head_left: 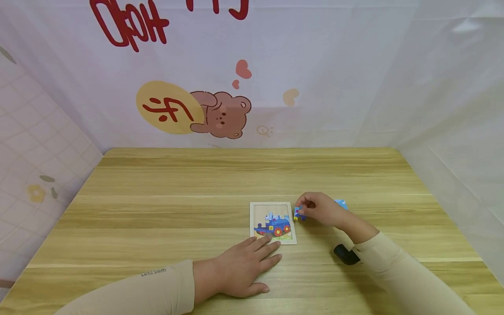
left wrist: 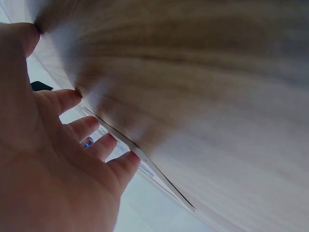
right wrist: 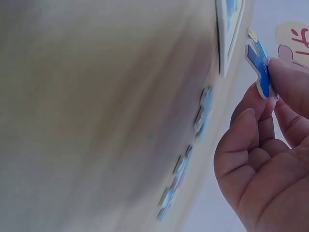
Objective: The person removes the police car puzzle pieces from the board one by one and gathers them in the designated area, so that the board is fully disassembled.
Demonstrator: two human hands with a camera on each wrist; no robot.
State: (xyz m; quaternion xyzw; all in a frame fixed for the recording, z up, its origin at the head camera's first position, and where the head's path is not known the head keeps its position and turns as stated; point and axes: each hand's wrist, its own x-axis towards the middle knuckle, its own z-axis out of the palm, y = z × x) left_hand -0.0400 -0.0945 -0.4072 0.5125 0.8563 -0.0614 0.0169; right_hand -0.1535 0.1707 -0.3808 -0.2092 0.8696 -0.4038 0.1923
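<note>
A partly filled jigsaw puzzle board [head_left: 273, 204] with a pale frame lies on the table, showing a blue vehicle with red wheels along its lower part. My left hand [head_left: 242, 264] is spread flat, its fingertips resting on the board's near edge; the left wrist view shows the fingers [left wrist: 104, 145] along that frame. Just right of the board, my right hand [head_left: 320, 209] pinches a blue puzzle piece [head_left: 298, 213] between thumb and fingers. In the right wrist view the puzzle piece [right wrist: 260, 65] is held up off the table, its edge tilted.
Loose puzzle pieces [right wrist: 204, 113] lie on the table beside the right hand, mostly hidden behind it in the head view, where one light blue piece [head_left: 341, 204] shows. A black device [head_left: 346, 254] sticks out at the right sleeve. A printed cloth [head_left: 334, 65] hangs behind the table.
</note>
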